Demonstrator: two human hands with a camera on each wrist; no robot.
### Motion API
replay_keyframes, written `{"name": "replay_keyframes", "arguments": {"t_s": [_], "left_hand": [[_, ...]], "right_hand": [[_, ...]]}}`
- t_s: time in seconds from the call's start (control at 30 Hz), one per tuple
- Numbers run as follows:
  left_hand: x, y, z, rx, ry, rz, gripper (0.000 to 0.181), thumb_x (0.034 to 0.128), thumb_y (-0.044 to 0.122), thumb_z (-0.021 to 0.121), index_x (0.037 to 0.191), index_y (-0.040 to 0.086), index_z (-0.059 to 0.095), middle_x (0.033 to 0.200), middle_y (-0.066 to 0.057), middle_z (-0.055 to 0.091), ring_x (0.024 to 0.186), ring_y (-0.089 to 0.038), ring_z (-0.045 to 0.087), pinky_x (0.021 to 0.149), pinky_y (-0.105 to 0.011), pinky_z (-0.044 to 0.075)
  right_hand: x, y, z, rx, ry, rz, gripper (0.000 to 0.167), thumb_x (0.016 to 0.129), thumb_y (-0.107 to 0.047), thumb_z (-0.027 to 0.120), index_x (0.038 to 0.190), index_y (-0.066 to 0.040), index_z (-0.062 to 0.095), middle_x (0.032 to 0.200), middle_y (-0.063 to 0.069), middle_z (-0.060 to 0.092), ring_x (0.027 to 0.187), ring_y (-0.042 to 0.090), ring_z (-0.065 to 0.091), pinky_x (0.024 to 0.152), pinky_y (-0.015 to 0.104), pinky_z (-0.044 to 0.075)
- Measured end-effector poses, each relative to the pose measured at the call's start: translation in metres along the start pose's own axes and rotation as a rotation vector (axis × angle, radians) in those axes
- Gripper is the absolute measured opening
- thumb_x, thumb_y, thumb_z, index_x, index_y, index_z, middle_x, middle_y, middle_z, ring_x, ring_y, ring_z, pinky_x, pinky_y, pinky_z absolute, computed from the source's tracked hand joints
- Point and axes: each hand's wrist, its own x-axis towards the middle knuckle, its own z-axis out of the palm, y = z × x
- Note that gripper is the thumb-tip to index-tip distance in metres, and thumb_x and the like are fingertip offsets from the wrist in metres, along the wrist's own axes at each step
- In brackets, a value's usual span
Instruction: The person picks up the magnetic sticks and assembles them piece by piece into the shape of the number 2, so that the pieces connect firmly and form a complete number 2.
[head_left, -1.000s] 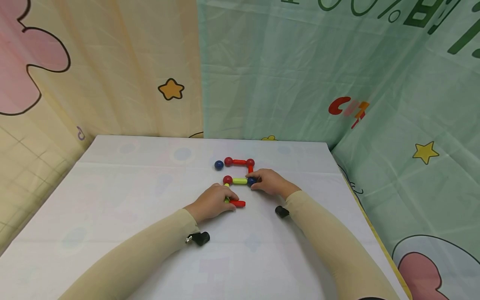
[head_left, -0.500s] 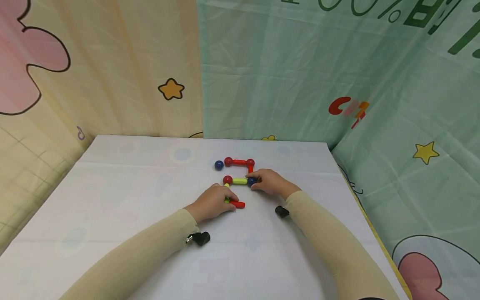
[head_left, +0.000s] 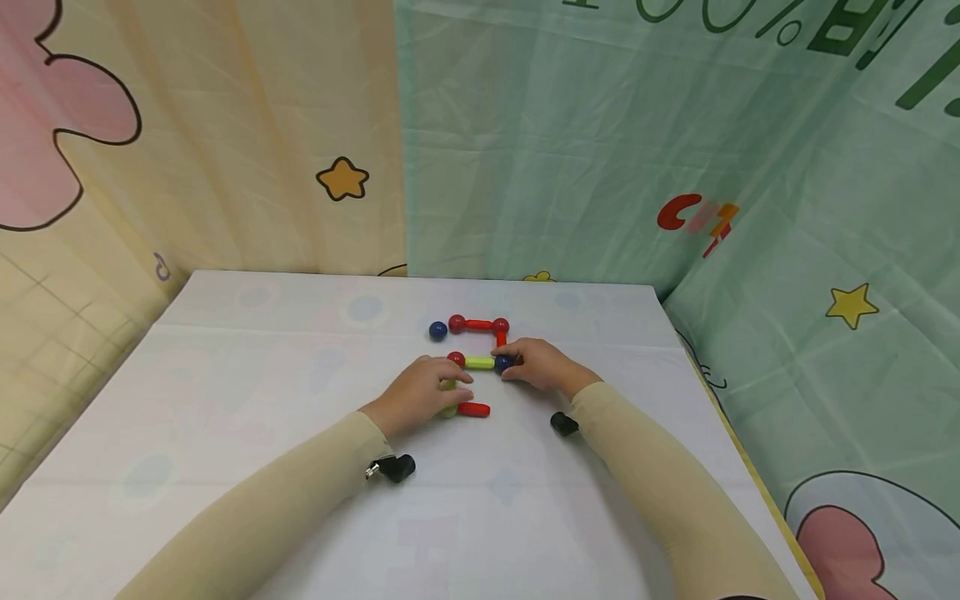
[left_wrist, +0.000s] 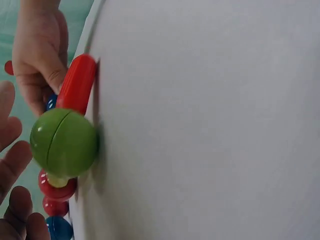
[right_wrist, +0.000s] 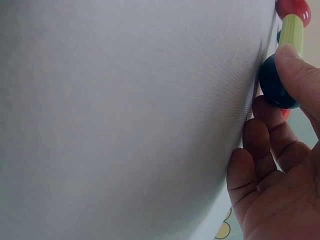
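Observation:
In the head view a chain of balls and rods lies on the white table. My right hand (head_left: 547, 367) pinches its dark blue ball (right_wrist: 275, 82) between thumb and fingers. From that ball a yellow-green rod (head_left: 480, 363) runs left to a red ball (head_left: 456, 359). Nearer me, a green ball (left_wrist: 64, 142) carries a red rod (left_wrist: 77, 82) that points right in the head view. My left hand (head_left: 416, 392) is spread beside the green ball, its fingers apart from it in the left wrist view. That hand partly covers the link between the green and red balls.
Beyond the hands, a red rod (head_left: 478, 325) joins two red balls, and another red rod goes down toward the dark blue ball. A loose-looking blue ball (head_left: 438, 331) sits at the far left of these. Printed curtains (head_left: 525, 167) hang behind the table (head_left: 262, 375).
My left hand has let go of the green ball, drawing slightly left and opening its fingers. The near red rod tilted slightly. My right hand stays on the dark blue ball.

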Motion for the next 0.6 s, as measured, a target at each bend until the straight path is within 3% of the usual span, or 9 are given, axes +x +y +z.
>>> {"name": "replay_keyframes", "arguments": {"t_s": [0.13, 0.27, 0.43, 0.6], "left_hand": [[0.010, -0.007, -0.014, -0.058, 0.103, -0.084, 0.043, 0.0993, 0.032, 0.075, 0.138, 0.015, 0.068, 0.140, -0.004, 0.066, 0.126, -0.031, 0.061, 0.109, -0.050, 0.053], [0.021, -0.020, -0.027, -0.032, 0.164, -0.166, 0.054, 0.1007, 0.027, 0.073, 0.149, 0.010, 0.057, 0.151, -0.012, 0.058, 0.139, -0.035, 0.056, 0.116, -0.052, 0.047], [0.034, -0.036, -0.036, -0.001, 0.150, -0.231, 0.058, 0.1014, 0.025, 0.072, 0.154, 0.011, 0.051, 0.159, -0.013, 0.051, 0.152, -0.036, 0.044, 0.124, -0.054, 0.036], [0.044, -0.043, -0.042, 0.008, 0.100, -0.259, 0.059, 0.1020, 0.023, 0.070, 0.157, 0.014, 0.049, 0.162, -0.014, 0.047, 0.154, -0.038, 0.040, 0.125, -0.057, 0.032]], "right_hand": [[0.000, 0.001, 0.001, 0.003, 0.001, 0.004, 0.050, 0.099, -0.027, 0.075, 0.148, -0.028, 0.063, 0.147, 0.008, 0.060, 0.133, 0.027, 0.054, 0.117, 0.048, 0.045], [-0.001, 0.001, 0.001, 0.011, 0.001, 0.018, 0.051, 0.099, -0.027, 0.075, 0.148, -0.028, 0.062, 0.148, 0.008, 0.059, 0.134, 0.028, 0.053, 0.117, 0.047, 0.046], [-0.001, 0.000, 0.001, 0.020, 0.003, 0.025, 0.051, 0.099, -0.026, 0.075, 0.148, -0.028, 0.062, 0.150, 0.009, 0.058, 0.135, 0.029, 0.053, 0.118, 0.048, 0.045], [-0.001, 0.000, 0.001, 0.024, 0.002, 0.023, 0.051, 0.099, -0.025, 0.076, 0.148, -0.028, 0.063, 0.148, 0.009, 0.058, 0.135, 0.029, 0.053, 0.118, 0.048, 0.045]]}}
